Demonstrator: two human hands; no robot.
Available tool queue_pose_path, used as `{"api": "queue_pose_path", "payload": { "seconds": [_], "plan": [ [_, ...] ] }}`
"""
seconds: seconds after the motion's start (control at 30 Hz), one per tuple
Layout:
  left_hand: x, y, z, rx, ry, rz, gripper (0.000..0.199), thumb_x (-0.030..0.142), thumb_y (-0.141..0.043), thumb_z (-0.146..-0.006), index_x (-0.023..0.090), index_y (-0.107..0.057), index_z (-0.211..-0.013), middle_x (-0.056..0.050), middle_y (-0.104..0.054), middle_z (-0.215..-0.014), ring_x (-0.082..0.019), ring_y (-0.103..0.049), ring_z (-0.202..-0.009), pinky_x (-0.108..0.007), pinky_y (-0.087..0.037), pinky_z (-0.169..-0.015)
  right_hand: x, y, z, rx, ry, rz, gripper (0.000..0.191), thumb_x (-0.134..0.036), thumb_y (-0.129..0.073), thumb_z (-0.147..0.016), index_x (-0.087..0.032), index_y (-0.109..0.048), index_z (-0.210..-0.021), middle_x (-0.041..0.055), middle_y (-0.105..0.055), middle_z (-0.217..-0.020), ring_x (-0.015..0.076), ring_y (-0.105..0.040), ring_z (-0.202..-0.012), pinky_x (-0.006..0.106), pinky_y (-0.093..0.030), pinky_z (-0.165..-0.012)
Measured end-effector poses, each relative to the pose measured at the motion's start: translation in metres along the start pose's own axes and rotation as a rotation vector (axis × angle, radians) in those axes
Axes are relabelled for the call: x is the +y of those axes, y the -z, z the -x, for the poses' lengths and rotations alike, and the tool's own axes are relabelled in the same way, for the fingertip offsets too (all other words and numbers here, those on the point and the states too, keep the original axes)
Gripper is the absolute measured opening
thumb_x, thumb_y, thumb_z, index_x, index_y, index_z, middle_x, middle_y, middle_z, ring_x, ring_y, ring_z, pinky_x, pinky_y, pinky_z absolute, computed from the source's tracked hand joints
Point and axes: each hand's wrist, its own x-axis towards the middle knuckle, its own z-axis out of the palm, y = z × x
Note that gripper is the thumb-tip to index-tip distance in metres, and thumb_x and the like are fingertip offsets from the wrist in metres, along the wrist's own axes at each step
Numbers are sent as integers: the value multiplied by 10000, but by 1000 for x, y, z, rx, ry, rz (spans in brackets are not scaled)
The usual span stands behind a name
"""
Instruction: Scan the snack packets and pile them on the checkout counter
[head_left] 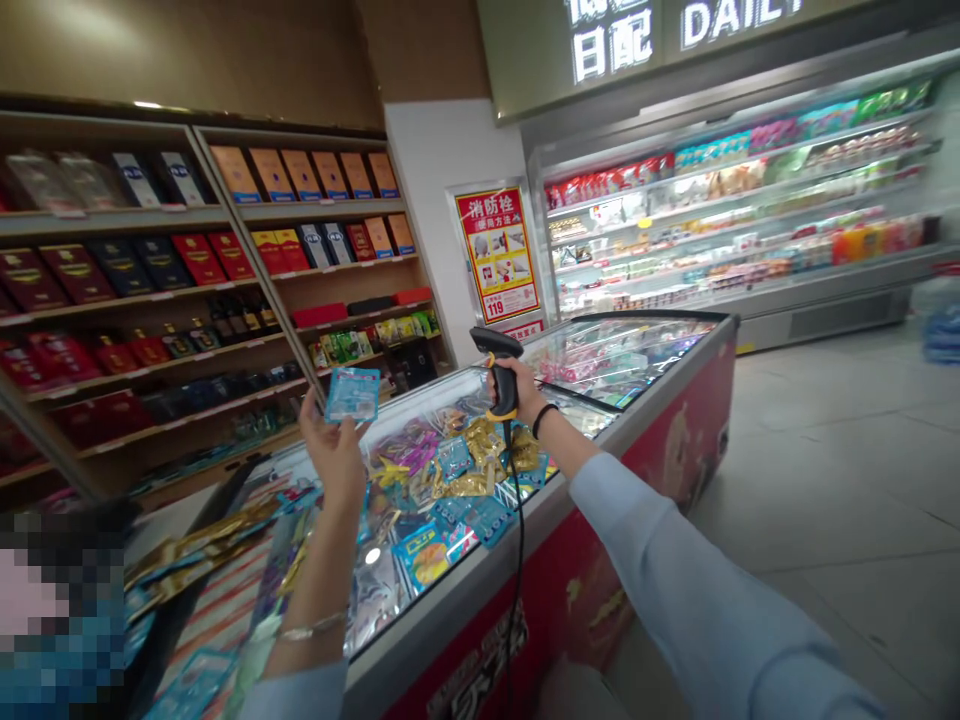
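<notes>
A small blue packet point(352, 394) is pinched upright in the fingers of my left hand point(335, 450), raised over the left part of the chest freezer. My right hand point(519, 388) grips a black and yellow barcode scanner point(503, 385) by its handle, with the scanner's head pointing toward the left. From the scanner a black cable point(519, 540) hangs down past the freezer's front edge. Below both hands, gold packets point(484, 445) and more blue packets point(480, 515) lie in a loose heap on the freezer's glass top.
The chest freezer point(555, 560) with a red front runs away to the right. Boxed goods fill the wooden shelves point(150, 300) at left. A lit refrigerated display point(735, 220) stands at the back right, beside a poster point(499, 255). A pixelated person point(60, 620) is at lower left.
</notes>
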Motion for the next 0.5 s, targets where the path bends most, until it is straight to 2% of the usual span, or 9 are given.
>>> {"api": "queue_pose_path", "payload": {
  "seconds": [0.1,0.2,0.3,0.4,0.5],
  "plan": [
    [-20,-19,26,-140,80,18,763,265,-595,-720,252,-315,-1430,44,-582,-683,-110,-615,-667,-334,-553,-756,12,30,5,69,-16,4,183,-346,-555,-716,-186,-539,-804,-41,-545,-489,111,-483,-360,218,-390,-362],
    [-49,-28,53,-257,180,-31,712,295,-590,-732,232,-377,-1409,48,-566,-646,-103,-579,-597,-280,-538,-687,29,60,12,140,-59,1,161,-332,-551,-719,-183,-545,-780,-27,-556,-491,117,-484,-356,227,-396,-353],
    [-82,-27,74,-352,251,-123,587,312,-574,-728,168,-522,-1294,56,-518,-588,-100,-520,-534,-251,-503,-607,48,87,19,212,-88,2,148,-322,-549,-713,-186,-550,-772,-22,-558,-481,125,-480,-344,235,-392,-335],
    [-107,-21,82,-429,273,-284,443,299,-519,-736,140,-637,-1132,42,-504,-548,-118,-496,-499,-264,-474,-568,64,110,24,240,-109,-15,147,-321,-556,-715,-190,-555,-780,-18,-557,-479,132,-484,-348,239,-396,-331],
    [-117,-18,83,-466,175,-558,367,273,-486,-751,177,-679,-1048,-1,-563,-602,-177,-566,-606,-331,-492,-675,76,124,27,251,-117,-47,156,-338,-573,-718,-192,-555,-770,-14,-554,-489,132,-494,-361,239,-401,-339]
  ]
}}
